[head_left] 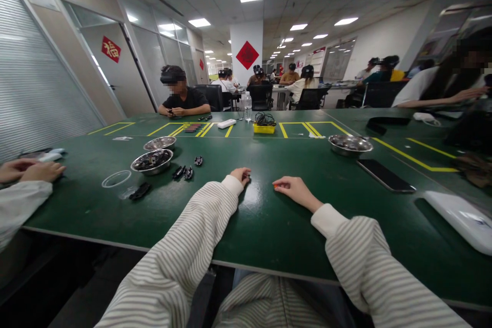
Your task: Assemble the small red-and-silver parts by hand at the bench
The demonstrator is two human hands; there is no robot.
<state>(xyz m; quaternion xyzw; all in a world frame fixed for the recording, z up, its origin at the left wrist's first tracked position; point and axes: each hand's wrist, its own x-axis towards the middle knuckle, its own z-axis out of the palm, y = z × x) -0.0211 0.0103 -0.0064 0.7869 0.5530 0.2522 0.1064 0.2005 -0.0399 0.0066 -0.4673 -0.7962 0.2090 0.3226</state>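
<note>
My left hand (241, 176) rests on the green table with its fingers curled together. Something small and dark shows at its fingertips, too small to name. To the right, apart from it, my right hand (295, 190) pinches a small orange piece (275, 186) between thumb and fingers, low over the tabletop. Left of my left hand lie small black parts, among them a shiny black part (188, 173) and another black part (198, 161). A steel bowl (152, 170) beyond them holds many dark pieces.
A second steel bowl (159, 138) and a clear plastic lid (116, 179) are on the left. On the right are another steel bowl (350, 150), a phone (385, 175) and a white case (461, 220). A co-worker's hands (38, 170) rest at the far left.
</note>
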